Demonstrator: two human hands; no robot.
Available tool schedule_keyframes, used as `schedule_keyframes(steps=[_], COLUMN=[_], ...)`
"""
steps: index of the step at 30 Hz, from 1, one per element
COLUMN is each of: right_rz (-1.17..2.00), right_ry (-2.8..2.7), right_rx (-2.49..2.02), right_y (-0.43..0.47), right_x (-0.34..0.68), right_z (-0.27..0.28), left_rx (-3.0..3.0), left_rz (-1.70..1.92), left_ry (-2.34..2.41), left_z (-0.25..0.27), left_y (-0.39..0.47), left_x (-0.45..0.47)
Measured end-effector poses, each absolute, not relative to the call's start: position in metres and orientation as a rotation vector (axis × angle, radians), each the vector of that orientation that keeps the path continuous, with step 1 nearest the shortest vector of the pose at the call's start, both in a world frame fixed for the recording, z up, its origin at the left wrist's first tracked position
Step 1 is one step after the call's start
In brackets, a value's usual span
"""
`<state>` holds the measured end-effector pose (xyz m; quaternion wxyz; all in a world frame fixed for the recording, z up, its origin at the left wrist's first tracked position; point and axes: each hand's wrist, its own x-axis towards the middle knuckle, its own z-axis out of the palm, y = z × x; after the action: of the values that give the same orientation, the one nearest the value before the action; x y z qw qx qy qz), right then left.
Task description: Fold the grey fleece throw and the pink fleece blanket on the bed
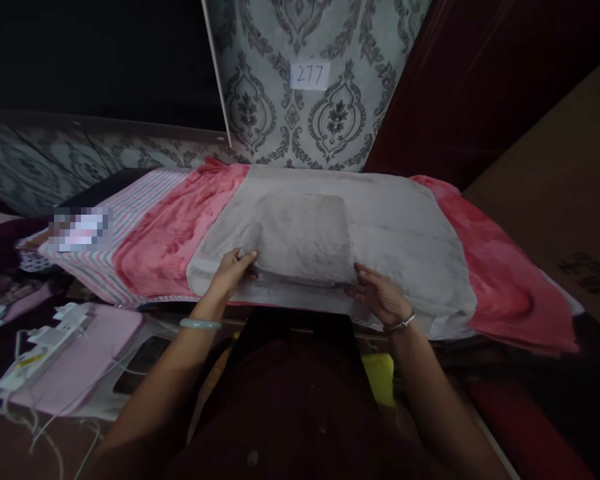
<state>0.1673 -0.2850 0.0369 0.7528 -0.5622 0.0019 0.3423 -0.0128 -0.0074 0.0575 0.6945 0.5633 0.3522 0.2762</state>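
Observation:
A folded grey plush cloth (305, 237) lies on a larger, lighter grey fabric (405, 233). My left hand (233, 272) pinches its near left corner between thumb and fingers. At the near right corner, my right hand (377, 290) has its fingers closed round the edge; some fingertips are hidden by the fabric. The folded piece looks flat and roughly square, its front edge slightly raised between my hands.
Beneath the grey fabric spreads a pink-red blanket (180, 233) over a striped cloth (130, 207). At left are a power strip (45, 343), loose cables and a pink box-like thing (100, 353). A television (100, 67) stands behind; a cardboard box (555, 173) is at right.

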Motion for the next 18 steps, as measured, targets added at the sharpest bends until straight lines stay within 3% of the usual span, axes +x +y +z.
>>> schedule_keyframes(steps=[18], right_rz=[0.803], right_ry=[0.078], right_rx=[-0.879], right_y=[-0.247], right_x=[0.117], right_z=[0.013], left_rx=[1.366], left_rz=[0.448], left_ry=[0.810], left_z=[0.054], left_y=[0.000], left_x=[-0.015])
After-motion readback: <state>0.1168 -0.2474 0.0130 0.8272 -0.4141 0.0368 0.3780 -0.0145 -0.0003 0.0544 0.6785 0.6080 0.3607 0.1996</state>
